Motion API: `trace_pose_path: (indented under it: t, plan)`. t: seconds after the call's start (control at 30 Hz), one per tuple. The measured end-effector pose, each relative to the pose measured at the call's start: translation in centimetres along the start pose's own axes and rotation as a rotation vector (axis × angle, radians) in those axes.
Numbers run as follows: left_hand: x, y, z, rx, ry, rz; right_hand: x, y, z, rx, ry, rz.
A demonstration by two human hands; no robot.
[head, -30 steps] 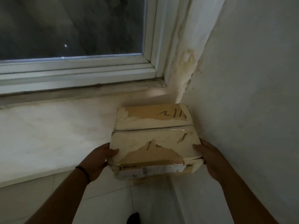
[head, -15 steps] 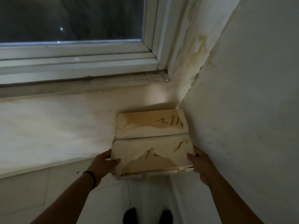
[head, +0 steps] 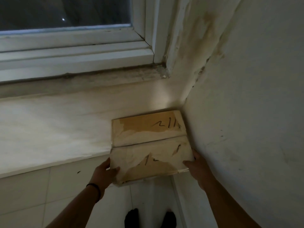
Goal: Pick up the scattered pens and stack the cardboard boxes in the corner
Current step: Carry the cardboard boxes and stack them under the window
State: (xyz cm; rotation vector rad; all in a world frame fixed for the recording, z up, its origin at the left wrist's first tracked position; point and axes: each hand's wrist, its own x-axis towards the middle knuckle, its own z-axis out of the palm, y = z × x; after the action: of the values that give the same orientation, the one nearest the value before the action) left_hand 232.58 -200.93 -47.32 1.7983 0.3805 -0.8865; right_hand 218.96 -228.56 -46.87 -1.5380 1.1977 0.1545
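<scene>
Both hands are clamped on the flat tan cardboard box with torn white paper and black scribbles (head: 150,145): left hand (head: 103,174) on its near-left corner, right hand (head: 196,167) on the near-right edge. It stretches away from them into the wall corner. Looks light, a bit floppy and scuffed, so I'd grip the edges. Flaps are shut, so no idea what's inside.

Matt cardboard box (head: 150,143) (paper facing torn) on a smooth, perhaps marble, sill (head: 49,129).
</scene>
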Motion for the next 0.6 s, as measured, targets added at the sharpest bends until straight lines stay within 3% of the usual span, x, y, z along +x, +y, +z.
trace_pose_path:
  t: [0.17, 0.3, 0.37, 0.6]
  plan:
    - [0.1, -0.1, 1.5, 0.065, 0.043, 0.034, 0.6, 1.0, -0.2, -0.028, 0.023, 0.034]
    - [-0.7, -0.3, 2.1, 0.166, 0.081, 0.054, -1.2, 1.3, 0.2, -0.233, 0.195, 0.07]
    - [-1.0, -0.7, 2.1, 0.186, 0.139, 0.002, -2.5, 1.5, 0.6, -0.215, 0.258, 0.069]
    - [-1.3, -0.8, 3.2, -0.014, 0.101, -0.114, -3.1, 1.7, 1.4, -0.059, 0.163, 0.094]
